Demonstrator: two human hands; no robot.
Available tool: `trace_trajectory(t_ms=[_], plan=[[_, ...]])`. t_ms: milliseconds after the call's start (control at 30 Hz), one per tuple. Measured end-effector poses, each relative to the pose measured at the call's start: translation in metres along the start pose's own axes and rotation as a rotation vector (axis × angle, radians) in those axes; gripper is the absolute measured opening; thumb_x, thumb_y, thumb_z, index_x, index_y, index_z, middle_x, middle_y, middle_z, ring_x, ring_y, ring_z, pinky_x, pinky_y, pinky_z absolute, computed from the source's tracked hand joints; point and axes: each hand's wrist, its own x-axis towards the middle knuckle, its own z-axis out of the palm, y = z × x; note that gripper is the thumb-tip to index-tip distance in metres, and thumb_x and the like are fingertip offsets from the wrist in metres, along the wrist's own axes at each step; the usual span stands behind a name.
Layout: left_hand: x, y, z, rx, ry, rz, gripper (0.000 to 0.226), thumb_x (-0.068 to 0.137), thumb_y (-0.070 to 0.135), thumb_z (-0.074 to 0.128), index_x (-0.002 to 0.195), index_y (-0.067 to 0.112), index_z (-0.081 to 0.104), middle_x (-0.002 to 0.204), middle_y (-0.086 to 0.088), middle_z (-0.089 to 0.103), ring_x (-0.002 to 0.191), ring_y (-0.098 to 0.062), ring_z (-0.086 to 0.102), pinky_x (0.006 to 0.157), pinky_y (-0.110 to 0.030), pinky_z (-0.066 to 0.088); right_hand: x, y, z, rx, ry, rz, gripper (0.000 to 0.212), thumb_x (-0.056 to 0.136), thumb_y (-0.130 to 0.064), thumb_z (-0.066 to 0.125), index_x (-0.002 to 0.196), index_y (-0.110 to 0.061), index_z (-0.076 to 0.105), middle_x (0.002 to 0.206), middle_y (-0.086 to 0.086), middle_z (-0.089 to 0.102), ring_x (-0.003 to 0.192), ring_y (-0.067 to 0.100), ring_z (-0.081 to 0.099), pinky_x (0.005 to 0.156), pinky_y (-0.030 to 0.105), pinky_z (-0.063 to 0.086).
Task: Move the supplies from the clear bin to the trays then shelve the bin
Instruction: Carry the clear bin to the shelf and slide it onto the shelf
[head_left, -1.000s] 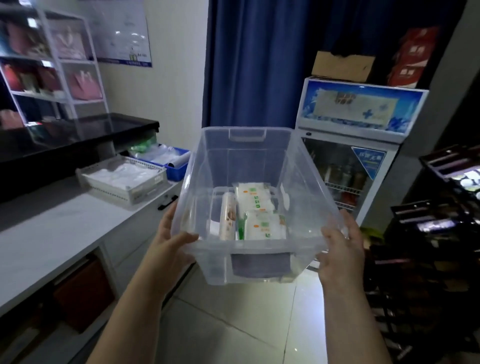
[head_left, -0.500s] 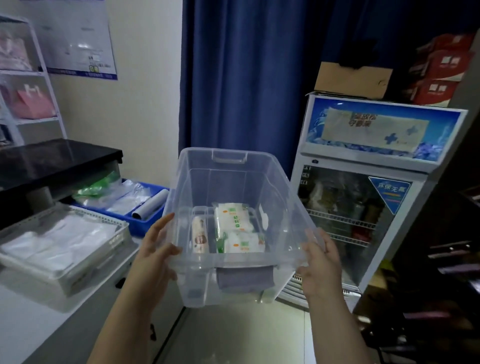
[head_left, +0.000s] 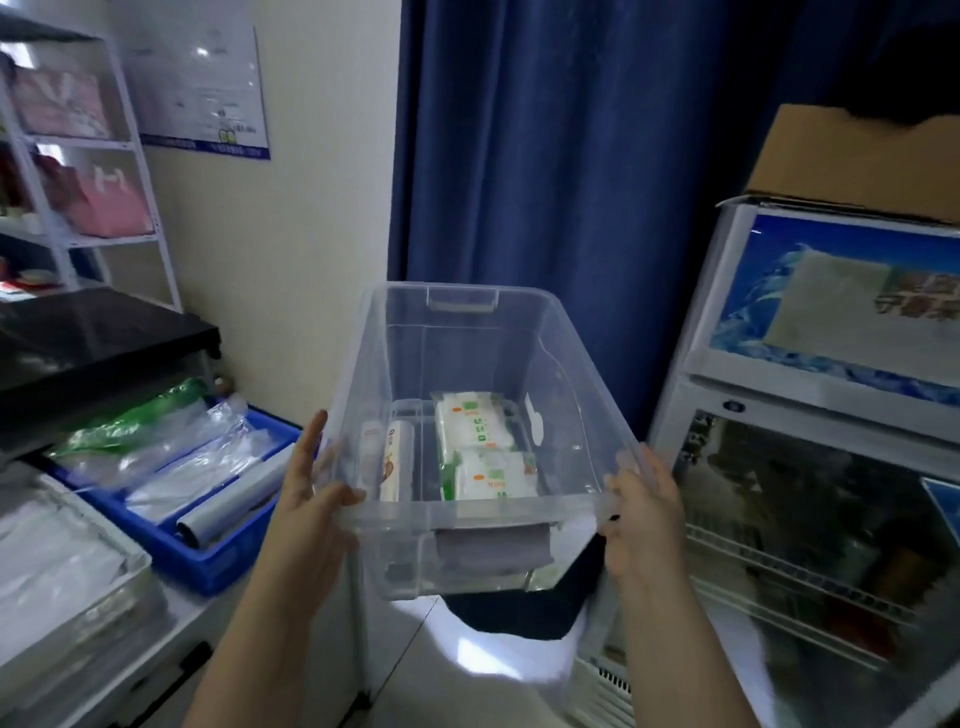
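We carry the bin (head_left: 483, 395) at frame centre, left hand (head_left: 306, 499) and right hand (head_left: 641, 512) clamped on its near rim, and should keep it level, packs (head_left: 478, 449) inside, toward the lower-left trays (head_left: 208, 558).

Packets (head_left: 475, 451) lie in bin (head_left: 566, 364), tray (head_left: 218, 558) left

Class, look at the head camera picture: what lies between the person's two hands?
In the head view, the clear bin lies between the left hand and right hand, gripped at both sides.
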Motion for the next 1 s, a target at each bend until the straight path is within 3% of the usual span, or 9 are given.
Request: trace_trajectory(t_ms=[133, 200, 267, 367, 533, 667, 767, 867, 1000], plan=[[0.072, -0.001, 0.024, 0.012, 0.17, 0.026, 0.079, 0.08, -0.009, 0.044, 0.125, 0.055, 0.047, 0.145, -0.013, 0.04, 0.076, -0.02, 0.059, 0.039, -0.027, 0.044, 0.089, 0.002, 0.042, -0.012, -0.118, 0.054, 0.045, 0.086, -0.015, 0.064, 0.129, -0.027, 0.054, 0.124, 0.009, 0.061, 0.082, 0.012, 0.063, 0.051, 0.022, 0.048], [0.103, -0.003, 0.026, -0.001, 0.256, 0.005, 0.077, 0.078, -0.004, 0.05, 0.13, 0.051, 0.044, 0.141, -0.017, 0.043, 0.078, -0.024, 0.058, 0.048, -0.03, 0.044, 0.126, 0.01, 0.066, -0.026, -0.181, 0.081, 0.047, 0.085, -0.014, 0.065, 0.129, -0.027, 0.054, 0.125, 0.007, 0.062, 0.086, 0.014, 0.066, 0.055, 0.026, 0.051], [0.131, -0.004, 0.023, -0.007, 0.314, 0.011, 0.074, 0.07, 0.0, 0.054, 0.13, 0.044, 0.047, 0.126, -0.015, 0.056, 0.077, -0.025, 0.058, 0.053, -0.033, 0.043, 0.155, 0.022, 0.091, -0.036, -0.224, 0.101, 0.048, 0.085, -0.013, 0.063, 0.129, -0.029, 0.054, 0.125, 0.005, 0.062, 0.09, 0.014, 0.067, 0.057, 0.028, 0.052], [0.173, -0.005, 0.01, 0.038, 0.347, 0.05, 0.066, 0.075, -0.007, 0.044, 0.125, 0.034, 0.056, 0.103, -0.002, 0.063, 0.072, -0.02, 0.064, 0.048, -0.036, 0.05, 0.195, 0.044, 0.133, -0.029, -0.296, 0.129, 0.048, 0.085, -0.013, 0.063, 0.129, -0.03, 0.054, 0.131, 0.007, 0.057, 0.096, 0.014, 0.065, 0.062, 0.028, 0.051], [0.253, -0.012, -0.03, 0.058, 0.414, 0.052, 0.069, 0.072, -0.008, 0.044, 0.127, 0.033, 0.054, 0.117, -0.006, 0.055, 0.086, -0.03, 0.058, 0.054, -0.042, 0.05, 0.256, 0.09, 0.218, -0.081, -0.433, 0.165, 0.049, 0.088, -0.01, 0.059, 0.133, -0.026, 0.05, 0.12, 0.004, 0.056, 0.096, 0.013, 0.058, 0.056, 0.019, 0.047], [0.333, -0.016, -0.065, -0.034, 0.464, 0.085, 0.072, 0.071, -0.009, 0.047, 0.128, 0.034, 0.052, 0.122, 0.001, 0.054, 0.089, -0.03, 0.058, 0.043, -0.035, 0.049, 0.309, 0.122, 0.301, -0.132, -0.495, 0.158, 0.049, 0.09, -0.008, 0.057, 0.135, -0.023, 0.047, 0.118, 0.005, 0.054, 0.1, 0.013, 0.058, 0.065, 0.024, 0.045], [0.398, -0.009, -0.085, -0.059, 0.468, 0.105, 0.074, 0.071, -0.009, 0.048, 0.13, 0.035, 0.05, 0.12, 0.001, 0.054, 0.091, -0.032, 0.059, 0.045, -0.035, 0.049, 0.349, 0.138, 0.366, -0.153, -0.522, 0.166, 0.05, 0.091, -0.006, 0.056, 0.137, -0.023, 0.046, 0.119, 0.006, 0.055, 0.097, 0.01, 0.06, 0.064, 0.028, 0.05], [0.46, -0.003, -0.101, -0.07, 0.503, 0.137, 0.074, 0.073, -0.013, 0.041, 0.129, 0.034, 0.052, 0.108, 0.002, 0.06, 0.078, -0.025, 0.058, 0.042, -0.033, 0.047, 0.388, 0.157, 0.421, -0.13, -0.55, 0.186, 0.049, 0.091, -0.007, 0.057, 0.136, -0.023, 0.046, 0.13, 0.005, 0.056, 0.103, 0.01, 0.061, 0.074, 0.036, 0.052], [0.526, -0.008, -0.119, -0.113, 0.593, 0.143, 0.077, 0.071, -0.017, 0.037, 0.11, 0.045, 0.059, 0.11, 0.001, 0.059, 0.087, -0.026, 0.058, 0.061, -0.041, 0.048, 0.435, 0.192, 0.479, -0.119, -0.586, 0.211, 0.051, 0.09, -0.001, 0.053, 0.136, -0.024, 0.047, 0.131, -0.001, 0.057, 0.094, 0.012, 0.059, 0.057, 0.027, 0.047]])
